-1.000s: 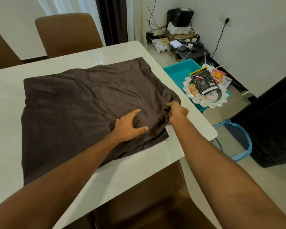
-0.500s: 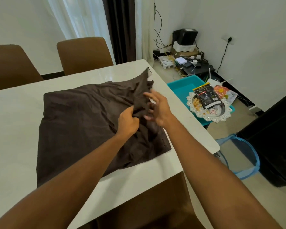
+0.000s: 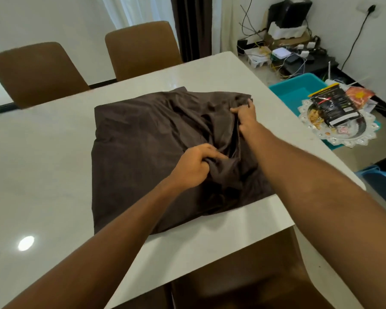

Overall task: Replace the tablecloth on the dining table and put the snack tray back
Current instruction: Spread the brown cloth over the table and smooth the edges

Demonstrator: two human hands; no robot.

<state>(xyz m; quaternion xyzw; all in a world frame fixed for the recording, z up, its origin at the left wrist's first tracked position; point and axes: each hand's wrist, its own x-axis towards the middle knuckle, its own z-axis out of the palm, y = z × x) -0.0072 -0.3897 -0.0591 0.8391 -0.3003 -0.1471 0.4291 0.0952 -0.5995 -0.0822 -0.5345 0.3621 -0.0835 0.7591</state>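
Note:
A folded dark brown tablecloth (image 3: 143, 148) lies on the white dining table (image 3: 42, 157), near its right end. My left hand (image 3: 194, 166) is clenched on a bunch of the cloth near its front right part. My right hand (image 3: 245, 117) grips the cloth's far right edge, where the fabric is gathered into folds. The silver scalloped snack tray (image 3: 352, 134), holding a black snack packet and loose snacks, rests on a teal tub (image 3: 292, 90) on the floor to the right of the table.
Two brown chairs (image 3: 143, 47) stand at the table's far side and another (image 3: 243, 275) is tucked in at the near edge. Cables, boxes and a black device (image 3: 288, 12) crowd the corner floor. A blue basket (image 3: 383, 175) sits by the table's right corner.
My right hand, open half a second ago, has reached farther and closed on the cloth's right edge. My left hand stays clenched on the fabric, now nearer to me. The cloth is more bunched.

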